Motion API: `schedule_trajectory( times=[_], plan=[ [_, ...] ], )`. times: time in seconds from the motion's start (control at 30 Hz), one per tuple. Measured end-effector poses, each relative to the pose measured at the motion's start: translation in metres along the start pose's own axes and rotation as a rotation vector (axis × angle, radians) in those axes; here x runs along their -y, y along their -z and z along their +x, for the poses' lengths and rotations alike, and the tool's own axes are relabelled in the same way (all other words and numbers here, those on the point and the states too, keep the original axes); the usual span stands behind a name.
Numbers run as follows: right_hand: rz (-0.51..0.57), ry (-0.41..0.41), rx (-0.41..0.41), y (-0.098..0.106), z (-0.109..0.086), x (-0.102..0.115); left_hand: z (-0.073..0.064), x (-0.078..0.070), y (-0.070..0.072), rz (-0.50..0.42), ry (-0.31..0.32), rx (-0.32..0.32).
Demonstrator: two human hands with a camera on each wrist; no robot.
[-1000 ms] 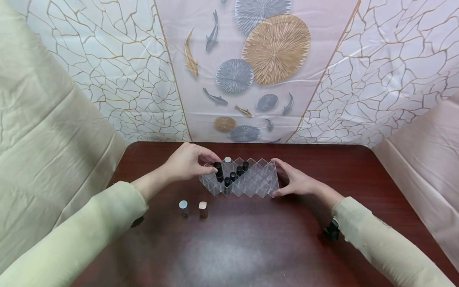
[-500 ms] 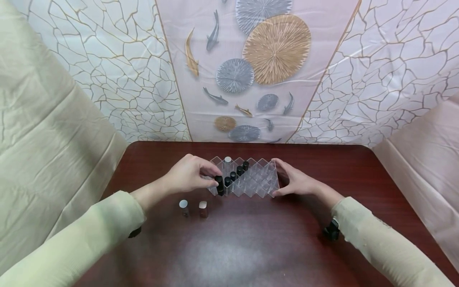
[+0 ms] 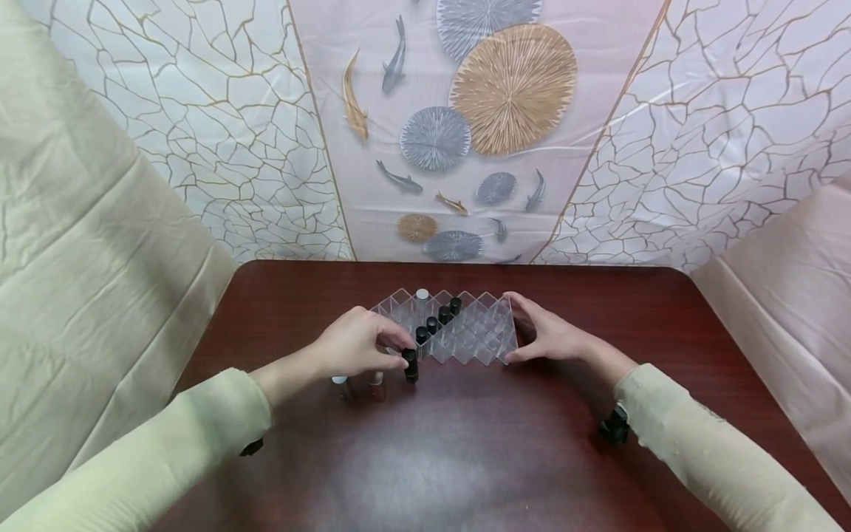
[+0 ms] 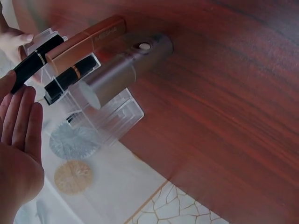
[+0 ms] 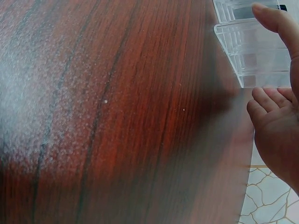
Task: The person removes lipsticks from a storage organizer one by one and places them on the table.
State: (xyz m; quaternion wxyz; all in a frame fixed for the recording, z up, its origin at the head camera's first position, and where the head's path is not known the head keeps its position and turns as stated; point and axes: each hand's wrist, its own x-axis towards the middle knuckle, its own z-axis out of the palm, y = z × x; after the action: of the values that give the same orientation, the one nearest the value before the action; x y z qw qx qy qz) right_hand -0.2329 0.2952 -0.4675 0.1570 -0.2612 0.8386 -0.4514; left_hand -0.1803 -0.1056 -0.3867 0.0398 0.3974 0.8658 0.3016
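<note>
Clr rack (image 3: 475,338): 5 tubes (image 3: 444,316) vis; LH (image 3: 355,343) pinches blk lipstick (image 3: 410,362), RH (image 3: 550,334) holds rack end.

Showing a glossy reddish-brown table (image 3: 425,421) beneath the fingers (image 4: 35,128); displaying beyond them a backdrop (image 3: 459,192) printed with discs (image 3: 512,89) and fish (image 3: 394,63); hanging beige cloth (image 3: 80,251) to their left, pinkish cloth (image 3: 798,273) to their right.

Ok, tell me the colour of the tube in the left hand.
The tube is black with a thin gold-coloured band, clearest in the left wrist view.
</note>
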Motion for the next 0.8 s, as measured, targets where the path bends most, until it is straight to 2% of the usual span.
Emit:
schedule_trajectory(
  times=[0.13, 0.37, 0.8],
  plan=[
    [-0.002, 0.012, -0.006, 0.0, 0.0, 0.001, -0.002, 0.0, -0.004, 0.021, 0.004, 0.016],
    [-0.001, 0.024, -0.006, 0.0, 0.0, 0.0, -0.005, 0.001, -0.011, 0.043, -0.027, 0.023],
    [-0.012, 0.011, -0.008, -0.001, -0.001, 0.002, -0.007, 0.003, -0.024, 0.11, -0.022, 0.045]
  ],
)
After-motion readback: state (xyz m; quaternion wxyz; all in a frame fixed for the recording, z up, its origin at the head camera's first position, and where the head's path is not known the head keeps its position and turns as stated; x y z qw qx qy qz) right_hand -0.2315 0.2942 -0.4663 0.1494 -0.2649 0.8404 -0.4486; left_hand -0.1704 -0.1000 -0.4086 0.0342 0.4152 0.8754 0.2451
